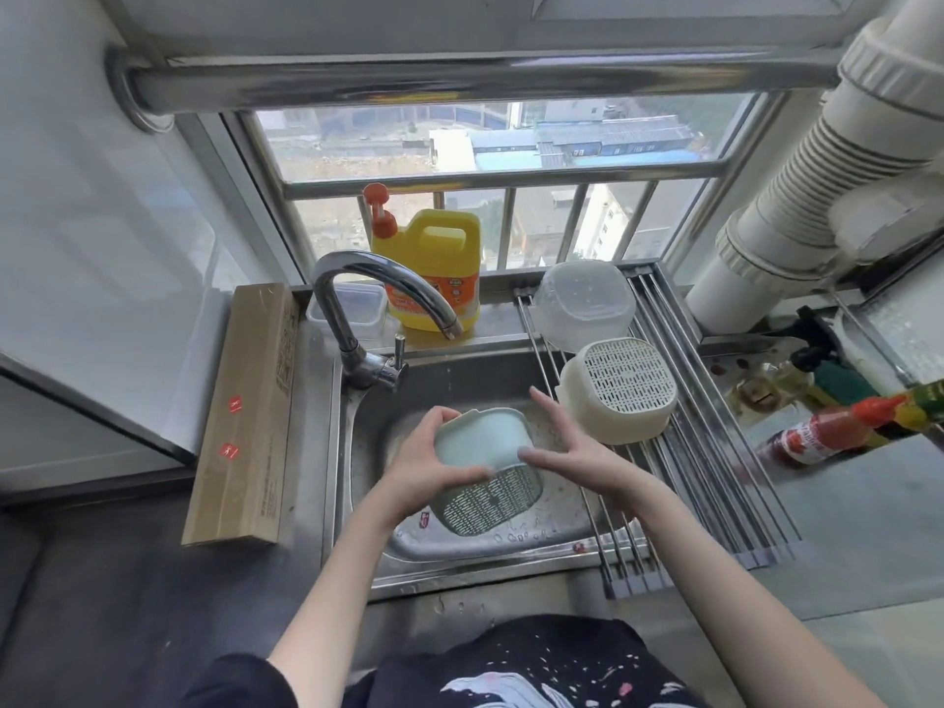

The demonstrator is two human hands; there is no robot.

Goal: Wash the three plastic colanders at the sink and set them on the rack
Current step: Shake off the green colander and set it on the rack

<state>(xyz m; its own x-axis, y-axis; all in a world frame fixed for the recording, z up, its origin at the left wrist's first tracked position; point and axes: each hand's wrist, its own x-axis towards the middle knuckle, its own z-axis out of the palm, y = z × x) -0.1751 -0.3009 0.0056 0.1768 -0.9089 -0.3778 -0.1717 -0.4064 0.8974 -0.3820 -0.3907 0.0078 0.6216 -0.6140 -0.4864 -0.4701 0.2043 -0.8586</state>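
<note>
A pale green colander (485,467) is held over the steel sink (368,452), tilted so its perforated bottom faces me. My left hand (429,462) grips its left rim and side. My right hand (567,452) has its fingers spread, with the fingertips resting against the colander's right side. A cream colander (620,388) lies upside down on the roll-up rack (715,493) across the sink's right part. Behind it on the rack sits an upturned clear colander (582,304).
The chrome faucet (378,304) arches over the sink's back left, with no water seen running. A yellow detergent jug (434,268) and a clear box (352,309) stand on the sill. A long cardboard box (250,416) lies on the left; sauce bottles (838,426) on the right.
</note>
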